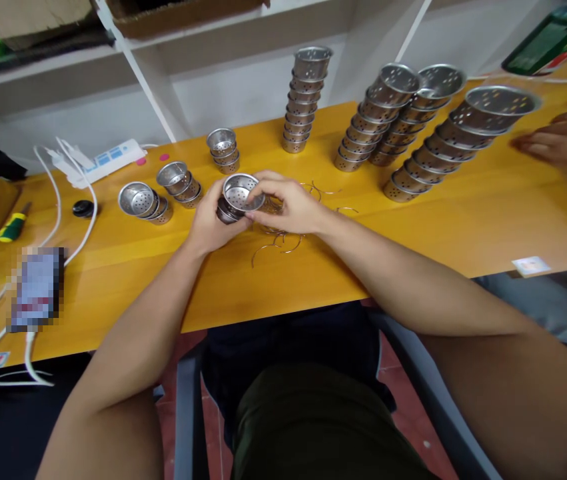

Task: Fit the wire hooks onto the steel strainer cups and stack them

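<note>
Near the middle of the orange table, my left hand (pixel 212 220) is wrapped round perforated metal cups, which are tilted toward me. The top cup (pixel 239 189) shows its open mouth. My right hand (pixel 288 203) pinches that cup's right rim, with the thumb on the near side and a finger reaching inside. Thin curved wires (pixel 280 245) lie on the table beside and under my right hand. Short cup stacks stand to the left: one at the far left (pixel 137 200), one beside it (pixel 174 179) and one behind my left hand (pixel 222 143).
Tall cup stacks (pixel 299 113) (pixel 366 127) (pixel 428 157) stand at the back and right. Another person's hand (pixel 558 137) rests at the far right. On the left are a power strip (pixel 113 159), a phone (pixel 38 287) with white cables, a black cap (pixel 83 209) and a screwdriver (pixel 12 227).
</note>
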Demonstrator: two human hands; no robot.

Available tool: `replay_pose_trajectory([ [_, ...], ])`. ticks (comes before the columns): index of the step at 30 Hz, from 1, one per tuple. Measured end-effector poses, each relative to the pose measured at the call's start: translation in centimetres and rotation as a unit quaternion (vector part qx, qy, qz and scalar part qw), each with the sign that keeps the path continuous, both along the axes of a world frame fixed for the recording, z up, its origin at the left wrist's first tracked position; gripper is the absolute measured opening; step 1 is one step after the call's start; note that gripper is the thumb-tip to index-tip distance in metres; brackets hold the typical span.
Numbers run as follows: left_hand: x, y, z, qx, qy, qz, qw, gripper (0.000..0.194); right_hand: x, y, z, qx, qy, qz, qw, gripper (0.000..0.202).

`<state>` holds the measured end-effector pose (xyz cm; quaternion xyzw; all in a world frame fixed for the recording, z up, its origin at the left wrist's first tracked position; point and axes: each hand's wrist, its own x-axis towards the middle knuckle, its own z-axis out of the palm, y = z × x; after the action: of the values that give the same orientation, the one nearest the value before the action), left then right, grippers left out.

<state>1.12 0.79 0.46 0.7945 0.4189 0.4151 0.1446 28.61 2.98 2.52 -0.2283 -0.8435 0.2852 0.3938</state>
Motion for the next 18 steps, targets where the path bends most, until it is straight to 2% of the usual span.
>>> replay_pose_trajectory([
  [2,-0.3,0.3,-0.4,0.007,-0.007,0.008,1.0,0.093,0.0,0.0,0.3,-0.011,-0.003,-0.016,1.0,0.043],
  [4,-0.9,0.8,-0.9,0.016,-0.015,0.028,0.999,0.094,0.8,0.6,0.7,-0.027,-0.009,-0.08,0.996,0.052],
  [5,-1.2,1.1,-1.1,0.02,-0.018,0.039,0.999,0.095,1.5,1.1,0.9,-0.034,-0.016,-0.121,0.992,0.05],
  [7,-1.7,1.5,-1.3,0.031,-0.023,0.053,0.998,0.1,2.9,2.4,0.9,-0.045,-0.055,-0.181,0.981,0.033],
  [9,-2.0,1.7,-1.3,0.039,-0.024,0.054,0.997,0.104,4.0,3.5,0.5,-0.054,-0.123,-0.195,0.972,0.015],
  [14,-1.7,1.4,-0.9,0.039,-0.02,0.049,0.998,0.107,3.6,4.2,-1.1,-0.062,-0.266,-0.212,0.938,0.018],
  [18,-1.3,1.2,-1.1,0.028,-0.027,0.055,0.998,0.115,1.8,3.5,-1.2,-0.066,-0.321,-0.245,0.913,0.012],
])
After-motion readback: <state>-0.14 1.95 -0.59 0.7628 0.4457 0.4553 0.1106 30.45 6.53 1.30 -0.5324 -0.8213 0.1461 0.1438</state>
